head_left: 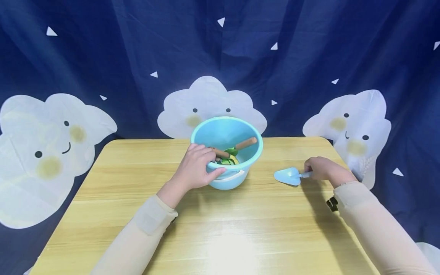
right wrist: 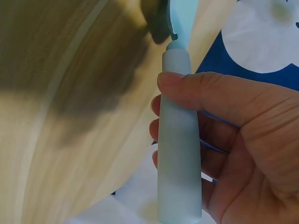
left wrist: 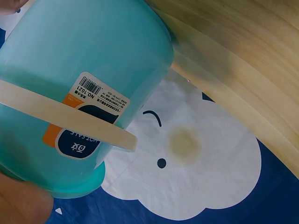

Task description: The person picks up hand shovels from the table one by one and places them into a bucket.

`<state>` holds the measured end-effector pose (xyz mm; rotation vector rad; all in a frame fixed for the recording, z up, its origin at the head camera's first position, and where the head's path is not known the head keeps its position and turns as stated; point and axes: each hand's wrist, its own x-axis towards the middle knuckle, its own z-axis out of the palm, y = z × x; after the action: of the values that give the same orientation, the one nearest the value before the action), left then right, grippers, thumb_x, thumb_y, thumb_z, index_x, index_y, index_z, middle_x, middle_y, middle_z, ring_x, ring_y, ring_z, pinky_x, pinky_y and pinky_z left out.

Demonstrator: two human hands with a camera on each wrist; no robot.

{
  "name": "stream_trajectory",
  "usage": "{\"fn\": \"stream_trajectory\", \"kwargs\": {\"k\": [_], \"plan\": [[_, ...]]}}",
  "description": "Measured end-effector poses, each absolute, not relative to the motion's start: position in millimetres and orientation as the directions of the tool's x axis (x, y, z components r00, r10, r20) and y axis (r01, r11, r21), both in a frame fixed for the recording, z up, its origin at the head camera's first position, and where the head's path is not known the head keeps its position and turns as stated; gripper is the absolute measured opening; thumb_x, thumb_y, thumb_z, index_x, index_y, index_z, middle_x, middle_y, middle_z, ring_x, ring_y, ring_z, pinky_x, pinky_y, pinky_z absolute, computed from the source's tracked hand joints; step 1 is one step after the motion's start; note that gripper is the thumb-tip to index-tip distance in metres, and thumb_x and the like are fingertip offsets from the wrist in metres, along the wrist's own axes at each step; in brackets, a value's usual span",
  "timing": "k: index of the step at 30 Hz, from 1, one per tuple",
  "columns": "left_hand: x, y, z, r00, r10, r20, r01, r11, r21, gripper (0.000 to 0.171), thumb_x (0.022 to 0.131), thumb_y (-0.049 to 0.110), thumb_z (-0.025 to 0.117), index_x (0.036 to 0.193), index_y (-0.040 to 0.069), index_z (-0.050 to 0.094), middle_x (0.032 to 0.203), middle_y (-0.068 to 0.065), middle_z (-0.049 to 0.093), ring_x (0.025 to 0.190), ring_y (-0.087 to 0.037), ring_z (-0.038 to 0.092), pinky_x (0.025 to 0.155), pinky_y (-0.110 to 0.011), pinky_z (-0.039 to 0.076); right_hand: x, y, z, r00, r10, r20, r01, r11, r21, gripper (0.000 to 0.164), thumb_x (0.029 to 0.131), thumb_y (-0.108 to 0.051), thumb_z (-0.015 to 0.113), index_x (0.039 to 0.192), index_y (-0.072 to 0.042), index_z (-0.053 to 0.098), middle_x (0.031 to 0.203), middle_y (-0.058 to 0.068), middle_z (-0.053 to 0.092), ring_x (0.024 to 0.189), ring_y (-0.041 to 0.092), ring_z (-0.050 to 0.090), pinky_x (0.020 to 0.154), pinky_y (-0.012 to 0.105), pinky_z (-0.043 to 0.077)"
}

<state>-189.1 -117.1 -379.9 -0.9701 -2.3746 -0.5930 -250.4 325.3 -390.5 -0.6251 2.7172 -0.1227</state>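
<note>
A light blue bucket point(head_left: 225, 185) stands tilted toward me on the table, with a white carrying handle point(left wrist: 65, 115) hanging down its side. My left hand point(head_left: 196, 167) grips the bucket's near-left rim, thumb outside and fingers over the edge. Inside lie several tools, among them one wooden handle point(head_left: 246, 143) with a green part and a second wooden handle point(head_left: 220, 153); their lower ends are partly hidden. To the right, my right hand point(head_left: 320, 168) holds a light blue toy trowel point(head_left: 289, 176) by its pale handle point(right wrist: 180, 154), thumb on top and fingers curled around.
Everything is on a light wooden table point(head_left: 220, 214). Behind it hangs a dark blue curtain point(head_left: 137, 46) with white clouds and small triangles. A label with a barcode point(left wrist: 91, 86) is stuck on the bucket's side.
</note>
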Motion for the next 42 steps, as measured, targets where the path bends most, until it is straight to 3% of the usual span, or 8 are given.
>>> {"fn": "stream_trajectory", "kwargs": {"k": [15, 26, 35, 39, 42], "plan": [[-189, -116, -379, -0.620, 0.512, 0.594, 0.733, 0.648, 0.207, 0.037, 0.090, 0.053, 0.062, 0.100, 0.020, 0.073, 0.106, 0.011, 0.073, 0.088, -0.011, 0.057, 0.085, -0.036, 0.035, -242, 310, -364, -0.834, -0.438, -0.335, -0.414, 0.899, -0.144, 0.022, 0.071, 0.011, 0.063, 0.077, -0.009, 0.063, 0.074, -0.002, 0.056, 0.067, 0.018, 0.046, 0.063, 0.034, 0.040], [-189, -116, -378, -0.619, 0.512, 0.595, 0.735, 0.644, 0.211, 0.038, 0.090, 0.053, 0.062, 0.100, 0.019, 0.073, 0.107, 0.009, 0.073, 0.089, -0.012, 0.060, 0.086, -0.037, 0.036, -232, 286, -341, -0.860, -0.391, -0.328, -0.401, 0.915, -0.041, 0.029, 0.070, 0.016, 0.058, 0.069, -0.013, 0.056, 0.068, -0.001, 0.049, 0.064, 0.018, 0.041, 0.059, 0.032, 0.034], [-189, -116, -378, -0.627, 0.511, 0.588, 0.729, 0.651, 0.212, 0.035, 0.090, 0.051, 0.063, 0.101, 0.020, 0.073, 0.108, 0.010, 0.073, 0.092, -0.012, 0.061, 0.087, -0.037, 0.036, -229, 268, -324, -0.872, -0.390, -0.297, -0.405, 0.914, -0.011, 0.035, 0.064, 0.015, 0.052, 0.058, -0.018, 0.041, 0.059, -0.004, 0.030, 0.058, 0.014, 0.025, 0.053, 0.030, 0.023], [-188, -116, -378, -0.627, 0.516, 0.584, 0.731, 0.649, 0.211, 0.036, 0.090, 0.052, 0.063, 0.102, 0.020, 0.074, 0.108, 0.010, 0.073, 0.092, -0.012, 0.060, 0.086, -0.037, 0.035, -227, 259, -316, -0.860, -0.405, -0.311, -0.417, 0.909, -0.032, 0.041, 0.063, 0.018, 0.046, 0.059, -0.019, 0.029, 0.063, -0.004, 0.015, 0.060, 0.015, 0.013, 0.055, 0.031, 0.014], [-188, -116, -377, -0.625, 0.516, 0.586, 0.733, 0.647, 0.212, 0.036, 0.090, 0.052, 0.063, 0.102, 0.020, 0.073, 0.108, 0.010, 0.073, 0.092, -0.012, 0.061, 0.086, -0.037, 0.036, -226, 253, -310, -0.859, -0.414, -0.301, -0.425, 0.905, -0.031, 0.042, 0.061, 0.018, 0.043, 0.059, -0.019, 0.025, 0.064, -0.004, 0.011, 0.061, 0.015, 0.010, 0.056, 0.032, 0.012]]}}
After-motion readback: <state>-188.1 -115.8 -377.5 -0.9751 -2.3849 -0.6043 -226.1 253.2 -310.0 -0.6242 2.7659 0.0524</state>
